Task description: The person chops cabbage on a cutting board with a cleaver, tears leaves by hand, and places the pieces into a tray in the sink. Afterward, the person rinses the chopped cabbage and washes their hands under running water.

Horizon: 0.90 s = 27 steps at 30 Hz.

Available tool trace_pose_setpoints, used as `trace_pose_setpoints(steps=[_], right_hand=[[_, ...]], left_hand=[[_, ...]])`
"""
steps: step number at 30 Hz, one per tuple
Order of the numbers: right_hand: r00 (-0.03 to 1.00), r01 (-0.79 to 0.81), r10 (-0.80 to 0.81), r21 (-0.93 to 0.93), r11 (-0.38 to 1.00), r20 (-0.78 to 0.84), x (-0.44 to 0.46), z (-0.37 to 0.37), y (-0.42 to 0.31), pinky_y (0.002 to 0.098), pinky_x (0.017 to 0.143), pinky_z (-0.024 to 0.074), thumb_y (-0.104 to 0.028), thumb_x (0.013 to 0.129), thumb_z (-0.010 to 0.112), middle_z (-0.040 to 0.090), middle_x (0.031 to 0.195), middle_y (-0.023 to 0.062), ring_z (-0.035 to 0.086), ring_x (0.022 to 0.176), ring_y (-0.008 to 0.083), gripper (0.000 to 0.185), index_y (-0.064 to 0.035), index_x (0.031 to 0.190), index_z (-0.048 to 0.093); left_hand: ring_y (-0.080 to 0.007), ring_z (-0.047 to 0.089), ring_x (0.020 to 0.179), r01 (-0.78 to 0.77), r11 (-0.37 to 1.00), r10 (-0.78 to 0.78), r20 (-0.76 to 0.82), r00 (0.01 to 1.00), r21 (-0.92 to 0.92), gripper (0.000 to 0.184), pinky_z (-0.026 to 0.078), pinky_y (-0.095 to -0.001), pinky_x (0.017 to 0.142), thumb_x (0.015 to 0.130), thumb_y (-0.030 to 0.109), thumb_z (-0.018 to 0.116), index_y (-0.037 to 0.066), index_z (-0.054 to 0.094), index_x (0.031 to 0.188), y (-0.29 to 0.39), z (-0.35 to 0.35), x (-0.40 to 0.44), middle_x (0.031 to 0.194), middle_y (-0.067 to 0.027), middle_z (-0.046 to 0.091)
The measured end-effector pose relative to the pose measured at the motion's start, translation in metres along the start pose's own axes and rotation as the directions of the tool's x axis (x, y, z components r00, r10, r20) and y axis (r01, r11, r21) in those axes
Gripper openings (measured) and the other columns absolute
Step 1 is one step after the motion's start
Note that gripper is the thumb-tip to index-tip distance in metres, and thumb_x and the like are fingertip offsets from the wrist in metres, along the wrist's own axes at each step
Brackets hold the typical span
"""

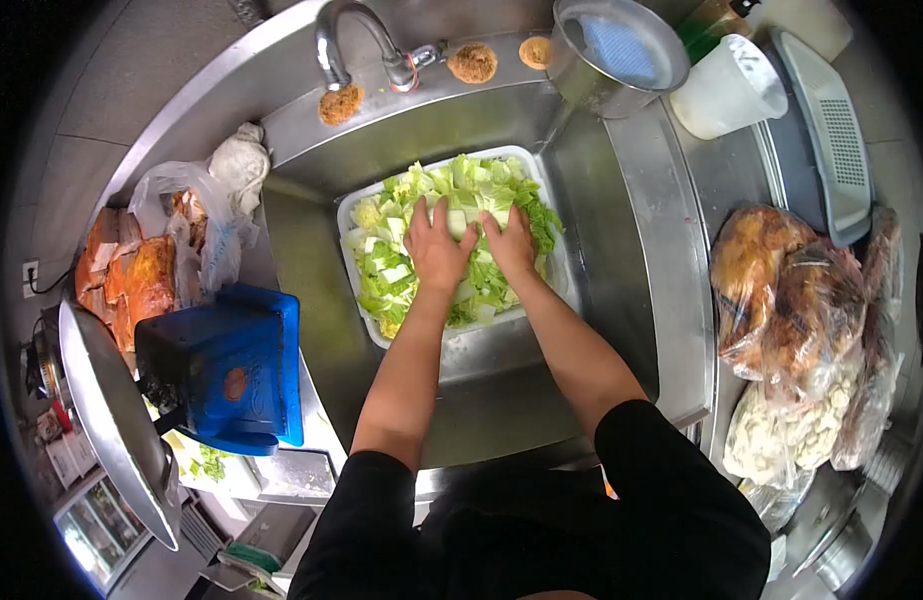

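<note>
white plastic forms the wide tub (346,235) that, in the head view, sits inside a stainless steel sink (607,230) and holds a heap of chopped green cabbage (462,180). both bare hands come down onto the cabbage side by side, palms lowered, thumbs turned toward each other. the left hand (440,250) has its grip spread, fingers parted among the pale pieces; the right hand (512,243) lies just beside it, fingers bent and partly hidden, thumb out. whether either grip closes on any leaf, i cannot tell.

behind the tub rises a chrome faucet (400,68), and a brown scrubber (473,63) rests on the ledge near it. a large metal pot (592,85) stands at the sink's far right corner, beside a white bucket (722,90) and a grey basket (832,130). bagged food (762,275) lies along the table (717,190) on the right. on the left are a blue bin (217,365) and orange-brown meat (152,280) by a clear plastic bag (187,265).
</note>
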State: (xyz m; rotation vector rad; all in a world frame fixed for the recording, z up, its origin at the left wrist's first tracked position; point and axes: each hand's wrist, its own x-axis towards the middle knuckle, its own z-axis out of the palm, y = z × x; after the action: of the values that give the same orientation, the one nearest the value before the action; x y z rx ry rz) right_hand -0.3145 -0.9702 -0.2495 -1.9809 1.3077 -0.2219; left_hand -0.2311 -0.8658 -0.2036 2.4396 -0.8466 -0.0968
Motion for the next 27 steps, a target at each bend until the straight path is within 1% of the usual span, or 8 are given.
trace_pose_setpoints(steps=[4, 6, 13, 18, 21, 23, 24, 27], right_hand=[[0.995, 0.073, -0.072, -0.018, 0.997, 0.065, 0.001, 0.002, 0.005, 0.0514, 0.097, 0.0458, -0.052, 0.091, 0.057, 0.054, 0.134, 0.0248, 0.055, 0.120, 0.0415, 0.064, -0.0062, 0.136, 0.052], [0.989, 0.140, -0.144, -0.091, 0.986, -0.036, -0.002, 0.004, 0.007, 0.0509, 0.096, 0.0460, -0.044, 0.093, 0.060, 0.054, 0.130, 0.0238, 0.055, 0.116, 0.0422, 0.057, -0.0033, 0.131, 0.052], [0.921, 0.344, -0.377, -0.251, 0.905, -0.094, -0.021, 0.021, -0.011, 0.0523, 0.095, 0.0456, -0.035, 0.087, 0.068, 0.053, 0.129, 0.0222, 0.053, 0.115, 0.0440, 0.054, -0.0128, 0.135, 0.054], [0.957, 0.283, -0.289, -0.125, 0.951, -0.032, -0.027, 0.008, -0.026, 0.0496, 0.099, 0.0441, -0.035, 0.090, 0.063, 0.053, 0.129, 0.0234, 0.053, 0.118, 0.0403, 0.053, -0.0098, 0.136, 0.052], [0.989, 0.149, -0.149, 0.045, 0.988, -0.006, -0.036, 0.008, -0.044, 0.0489, 0.102, 0.0418, -0.038, 0.093, 0.061, 0.051, 0.131, 0.0265, 0.051, 0.121, 0.0425, 0.055, -0.0058, 0.136, 0.050], [0.998, -0.043, 0.031, 0.232, 0.972, 0.055, -0.038, 0.024, -0.049, 0.0504, 0.106, 0.0393, -0.046, 0.097, 0.054, 0.047, 0.138, 0.0313, 0.047, 0.126, 0.0470, 0.065, 0.0054, 0.136, 0.047], [0.995, -0.077, 0.064, 0.179, 0.981, 0.078, -0.036, 0.040, -0.041, 0.0496, 0.109, 0.0364, -0.048, 0.100, 0.047, 0.044, 0.139, 0.0351, 0.045, 0.127, 0.0487, 0.070, 0.0125, 0.136, 0.043], [0.999, 0.037, -0.036, -0.064, 0.997, 0.008, -0.036, 0.060, -0.025, 0.0497, 0.109, 0.0369, -0.047, 0.101, 0.044, 0.046, 0.138, 0.0354, 0.045, 0.128, 0.0484, 0.069, 0.0119, 0.137, 0.043]], left_hand=[[-0.0355, 0.040, 0.138, 0.058, 0.992, -0.057, -0.018, 0.998, 0.113, 0.067, 0.027, -0.0579, 0.113, 0.077, 0.038, 0.076, 0.015, 0.054, 0.136, -0.013, 0.006, -0.002, 0.150, -0.0194, 0.040], [-0.0333, 0.036, 0.142, 0.092, 0.982, -0.094, 0.007, 0.996, 0.164, 0.070, 0.021, -0.0617, 0.115, 0.077, 0.037, 0.077, 0.017, 0.051, 0.139, -0.025, 0.001, -0.004, 0.151, -0.0168, 0.039], [-0.0330, 0.037, 0.140, 0.161, 0.975, -0.157, -0.038, 0.987, 0.151, 0.074, 0.022, -0.0612, 0.115, 0.077, 0.036, 0.076, 0.018, 0.046, 0.143, -0.064, 0.009, -0.016, 0.149, -0.0156, 0.041], [-0.0362, 0.044, 0.133, 0.237, 0.971, -0.236, -0.013, 0.972, 0.015, 0.070, 0.033, -0.0538, 0.110, 0.079, 0.030, 0.074, 0.011, 0.048, 0.140, -0.066, -0.009, -0.008, 0.143, -0.0171, 0.047], [-0.0389, 0.042, 0.135, 0.237, 0.971, -0.238, -0.042, 0.970, -0.027, 0.067, 0.035, -0.0525, 0.109, 0.081, 0.030, 0.073, 0.009, 0.048, 0.140, -0.069, -0.013, -0.012, 0.145, -0.0211, 0.045], [-0.0405, 0.039, 0.136, 0.209, 0.977, -0.211, -0.070, 0.975, -0.046, 0.067, 0.035, -0.0523, 0.110, 0.082, 0.030, 0.072, 0.007, 0.048, 0.141, -0.069, -0.014, -0.018, 0.146, -0.0237, 0.043], [-0.0415, 0.037, 0.139, 0.192, 0.974, -0.201, -0.069, 0.977, -0.122, 0.068, 0.034, -0.0524, 0.111, 0.083, 0.030, 0.072, 0.007, 0.047, 0.142, -0.068, -0.016, -0.022, 0.149, -0.0259, 0.039], [-0.0427, 0.032, 0.142, 0.153, 0.973, -0.165, -0.062, 0.984, -0.174, 0.071, 0.030, -0.0532, 0.114, 0.085, 0.034, 0.071, 0.007, 0.045, 0.145, -0.061, -0.023, -0.030, 0.154, -0.0277, 0.032]])
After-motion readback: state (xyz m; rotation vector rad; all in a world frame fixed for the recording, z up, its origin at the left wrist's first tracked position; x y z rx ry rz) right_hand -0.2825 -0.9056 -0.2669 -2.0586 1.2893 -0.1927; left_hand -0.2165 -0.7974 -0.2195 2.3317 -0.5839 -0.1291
